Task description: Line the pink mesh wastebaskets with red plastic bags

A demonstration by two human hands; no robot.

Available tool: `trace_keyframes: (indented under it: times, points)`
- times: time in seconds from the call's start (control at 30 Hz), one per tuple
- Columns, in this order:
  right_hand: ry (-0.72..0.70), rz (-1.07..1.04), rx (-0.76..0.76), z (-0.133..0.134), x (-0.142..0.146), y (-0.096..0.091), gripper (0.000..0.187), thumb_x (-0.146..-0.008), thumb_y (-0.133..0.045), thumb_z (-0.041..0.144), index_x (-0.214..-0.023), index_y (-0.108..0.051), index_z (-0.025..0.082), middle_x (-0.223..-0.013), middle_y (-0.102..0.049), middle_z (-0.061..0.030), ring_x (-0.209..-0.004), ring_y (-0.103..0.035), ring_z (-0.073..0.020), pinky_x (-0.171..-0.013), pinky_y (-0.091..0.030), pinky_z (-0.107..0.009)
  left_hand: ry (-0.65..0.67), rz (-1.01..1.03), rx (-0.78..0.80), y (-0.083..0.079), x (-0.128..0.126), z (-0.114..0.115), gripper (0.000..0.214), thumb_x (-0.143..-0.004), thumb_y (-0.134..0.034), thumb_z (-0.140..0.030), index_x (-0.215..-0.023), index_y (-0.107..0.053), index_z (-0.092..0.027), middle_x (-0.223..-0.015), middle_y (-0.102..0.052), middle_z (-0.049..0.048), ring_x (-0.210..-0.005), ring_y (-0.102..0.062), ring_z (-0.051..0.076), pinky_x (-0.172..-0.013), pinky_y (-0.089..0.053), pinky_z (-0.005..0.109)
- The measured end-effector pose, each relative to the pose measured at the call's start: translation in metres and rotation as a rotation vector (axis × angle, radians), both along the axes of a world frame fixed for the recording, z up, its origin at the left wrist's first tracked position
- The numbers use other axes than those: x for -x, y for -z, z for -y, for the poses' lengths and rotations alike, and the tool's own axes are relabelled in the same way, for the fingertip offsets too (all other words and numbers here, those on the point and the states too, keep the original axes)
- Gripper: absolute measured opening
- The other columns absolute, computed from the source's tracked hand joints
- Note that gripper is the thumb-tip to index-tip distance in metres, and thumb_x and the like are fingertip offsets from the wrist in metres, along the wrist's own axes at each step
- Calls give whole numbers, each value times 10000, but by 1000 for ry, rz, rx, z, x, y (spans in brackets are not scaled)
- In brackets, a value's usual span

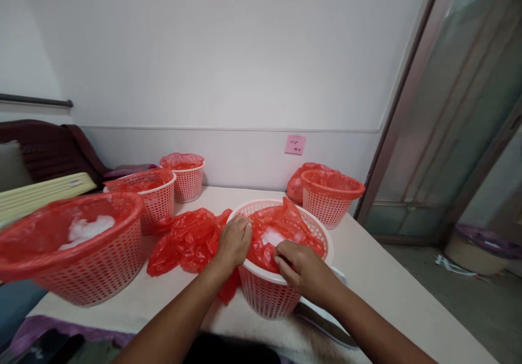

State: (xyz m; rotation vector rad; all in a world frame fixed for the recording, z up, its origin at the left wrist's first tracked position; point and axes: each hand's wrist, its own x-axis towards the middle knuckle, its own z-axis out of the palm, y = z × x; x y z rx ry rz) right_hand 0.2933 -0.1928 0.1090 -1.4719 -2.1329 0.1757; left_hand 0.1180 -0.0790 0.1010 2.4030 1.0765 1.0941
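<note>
A white perforated basket stands near the table's front edge, with a red plastic bag bunched inside it. My left hand is closed on the bag at the basket's left rim. My right hand pinches the bag over the near rim. Something white shows inside the bag, between the hands. A loose red bag lies on the table left of the basket, and red plastic hangs below my left wrist.
Several other white baskets lined with red bags stand around: a large one at the left, two behind it, one at the back right. A pink note is on the wall. A glass door is at right.
</note>
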Motion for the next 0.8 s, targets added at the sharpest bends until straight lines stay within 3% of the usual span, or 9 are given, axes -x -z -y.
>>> trace_keyframes:
  times: [0.2,0.33,0.5,0.57,0.63,0.73,0.8]
  points:
    - [-78,-40,-360,21,-1,3,133,-956,-421,173,-906,-541,201,-824,-590,-37,-774,-533,-162,-711,-429,-304,42,96,20,7,-1,-5,283,-906,-444,-252,-926,-714,-170,-1069,-696,111,-1047,-605,258,-991,-431,454]
    - [-26,12,-537,44,4,2,142,-923,-477,126,-1028,-541,198,-856,-618,-47,-780,-562,-174,-701,-467,-311,25,313,62,11,7,-5,338,-907,-479,-352,-1116,-666,-164,-1224,-636,122,-1169,-564,243,-1058,-403,430]
    - [127,89,-539,62,1,16,240,-937,-466,161,-1165,-532,195,-917,-693,-61,-805,-669,-168,-705,-545,-273,-117,667,114,24,32,6,408,-963,-351,-425,-1176,-575,-160,-1230,-620,127,-1140,-584,217,-966,-478,382]
    - [167,144,-496,65,-5,24,303,-944,-457,192,-1243,-509,193,-1021,-718,-77,-883,-701,-171,-741,-571,-259,-180,794,186,42,45,16,392,-943,-402,-463,-1129,-601,-181,-1195,-642,109,-1090,-604,219,-895,-502,358]
    - [207,178,-459,66,-12,33,343,-948,-458,227,-1289,-488,201,-1077,-723,-74,-915,-712,-167,-753,-584,-246,-218,849,323,73,58,27,391,-896,-487,-503,-1095,-624,-195,-1134,-671,91,-1002,-637,212,-829,-512,330]
    - [252,194,-397,66,-24,45,345,-949,-475,271,-1292,-491,234,-1094,-725,-53,-915,-718,-155,-750,-590,-232,-248,773,461,135,74,46,439,-820,-580,-553,-1045,-650,-183,-1028,-703,79,-927,-652,212,-824,-506,319]
    - [285,185,-376,65,-30,52,350,-945,-489,303,-1291,-497,251,-1106,-721,-50,-898,-720,-151,-734,-592,-227,-271,774,606,177,79,59,476,-771,-601,-611,-972,-653,-183,-846,-709,51,-736,-651,208,-661,-514,302]
